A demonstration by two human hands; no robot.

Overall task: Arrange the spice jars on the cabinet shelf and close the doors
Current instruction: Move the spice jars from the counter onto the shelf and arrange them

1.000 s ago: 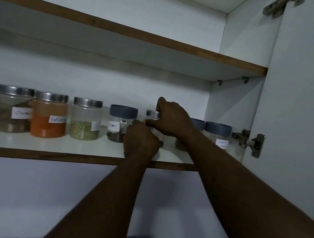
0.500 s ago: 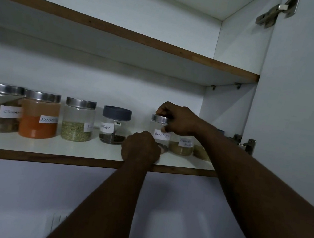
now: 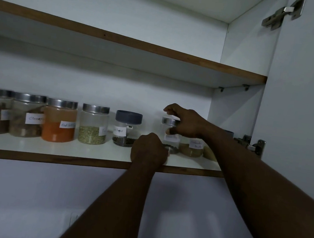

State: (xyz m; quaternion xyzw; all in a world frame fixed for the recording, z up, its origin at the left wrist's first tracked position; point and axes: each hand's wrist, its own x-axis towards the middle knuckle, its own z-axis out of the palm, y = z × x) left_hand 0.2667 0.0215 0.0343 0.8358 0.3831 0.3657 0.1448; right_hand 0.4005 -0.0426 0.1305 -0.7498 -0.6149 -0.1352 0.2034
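Clear jars [image 3: 93, 128] carry brushed metal lids [image 3: 96, 108] and paper labels [image 3: 34, 119]; the smooth white shelf [image 3: 68, 150] has a wood-brown front edge.

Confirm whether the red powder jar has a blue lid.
No, the red powder jar has a lid of silver metal.

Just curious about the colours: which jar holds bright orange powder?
The Red Chilli jar, third from left, silver lid; its neighbours hold brown or green spices.
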